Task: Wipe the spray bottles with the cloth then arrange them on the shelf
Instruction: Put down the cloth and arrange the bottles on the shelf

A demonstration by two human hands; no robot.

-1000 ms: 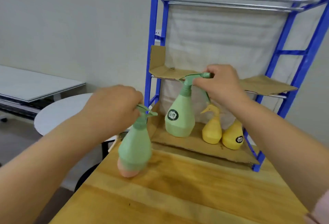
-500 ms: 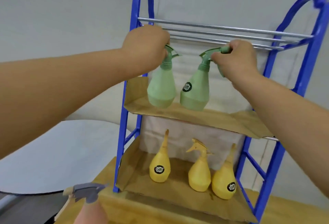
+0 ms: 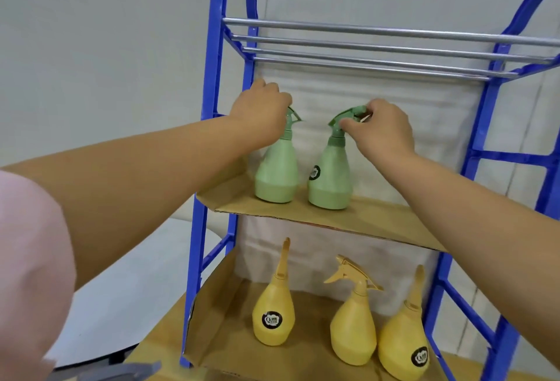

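while shelved, left bottle (image 3: 275, 174): left hand (image 3: 260, 114) grips its neck.
right bottle (image 3: 330, 180): right hand (image 3: 381, 129) pinches its top.
handling: probably light, stiff, slick.

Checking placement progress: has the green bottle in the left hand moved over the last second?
Yes. The left green bottle went up from the table onto the rack's middle shelf.

Pale mint green all over the left green bottle (image 3: 275, 174) and the right green bottle (image 3: 331, 180), the latter with a round black label marked in white. Mustard on the three yellow bottles (image 3: 274, 317) (image 3: 353, 332) (image 3: 403, 347), black badges on the outer two. Bright blue shelf frame (image 3: 209, 108), silver rails (image 3: 363, 44), brown cardboard liner (image 3: 363, 217), pink sleeve (image 3: 27, 259).
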